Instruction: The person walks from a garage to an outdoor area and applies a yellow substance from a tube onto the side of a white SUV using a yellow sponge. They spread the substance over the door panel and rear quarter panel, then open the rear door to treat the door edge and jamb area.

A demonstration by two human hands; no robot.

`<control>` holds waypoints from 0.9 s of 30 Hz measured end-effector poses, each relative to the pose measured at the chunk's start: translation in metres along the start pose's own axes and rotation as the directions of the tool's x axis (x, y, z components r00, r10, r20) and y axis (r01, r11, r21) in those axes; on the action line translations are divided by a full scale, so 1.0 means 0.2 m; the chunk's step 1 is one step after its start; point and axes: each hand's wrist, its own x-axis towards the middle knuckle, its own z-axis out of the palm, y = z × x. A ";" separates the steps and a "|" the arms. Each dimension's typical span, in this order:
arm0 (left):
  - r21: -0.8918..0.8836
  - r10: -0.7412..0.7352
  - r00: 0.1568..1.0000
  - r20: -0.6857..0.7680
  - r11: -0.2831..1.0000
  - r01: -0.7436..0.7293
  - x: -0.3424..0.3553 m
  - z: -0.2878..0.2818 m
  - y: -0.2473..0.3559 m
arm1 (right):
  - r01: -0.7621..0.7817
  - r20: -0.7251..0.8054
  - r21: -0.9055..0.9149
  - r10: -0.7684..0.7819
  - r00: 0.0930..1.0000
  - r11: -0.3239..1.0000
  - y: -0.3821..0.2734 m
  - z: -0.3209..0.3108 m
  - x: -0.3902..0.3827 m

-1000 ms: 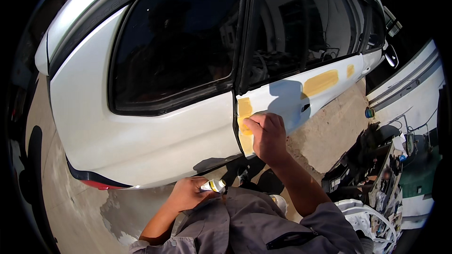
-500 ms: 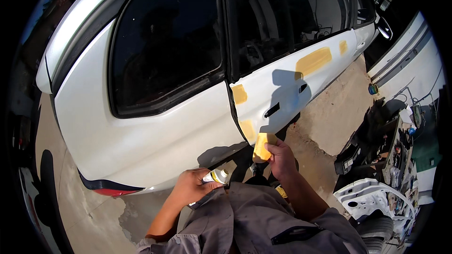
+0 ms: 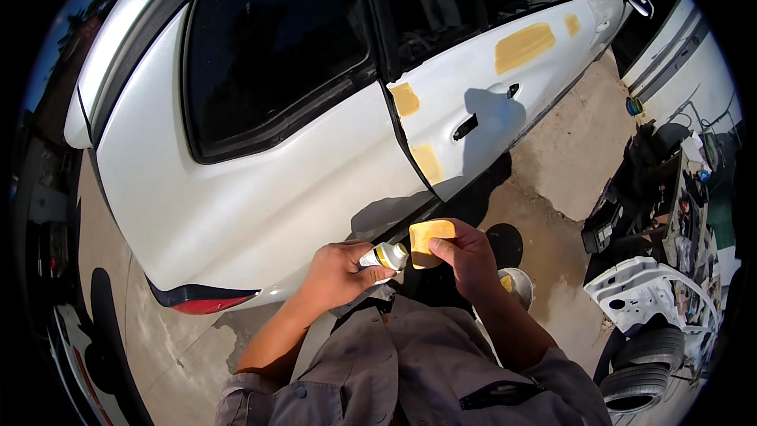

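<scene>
My left hand point(image 3: 335, 274) is wrapped round a small white tube with a yellow band point(image 3: 383, 256), its narrow neck pointing right. Just to the right, my right hand point(image 3: 467, 262) pinches a flat yellow putty spreader point(image 3: 424, 234) between thumb and fingers. A small gap separates the tube's neck from the spreader. Beyond both hands stands a white car point(image 3: 284, 189). Several yellow putty patches mark its door, among them a large one point(image 3: 523, 47) below the window and a lower one point(image 3: 426, 163) by the door's rear edge.
A round tin point(image 3: 522, 287) with a pale rim stands beside my right forearm, partly hidden. Farther right lie a loose white door frame point(image 3: 623, 293), stacked tyres point(image 3: 640, 383) and a cluttered shelf point(image 3: 670, 197). The car's red tail light point(image 3: 211, 304) is at the left.
Both hands have come closer together, bringing the tube near the spreader. My view has shifted, so the car sits higher and the tin beside my right forearm shows more.
</scene>
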 end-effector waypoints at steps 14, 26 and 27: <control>-0.027 -0.160 0.981 -0.108 0.987 0.158 -0.12 0.18 0.04 | -0.081 0.129 0.004 0.080 0.988 0.997 0.02 -0.18 0.06; -0.195 -0.433 0.899 -0.066 0.889 0.414 -0.28 0.46 0.16 | 0.569 0.379 -0.751 -0.489 0.786 0.334 -0.02 -0.07 0.46; -0.201 -0.453 0.889 -0.061 0.878 0.434 -0.28 0.47 0.18 | 0.556 0.353 -0.765 -0.510 0.784 0.325 -0.01 -0.04 0.48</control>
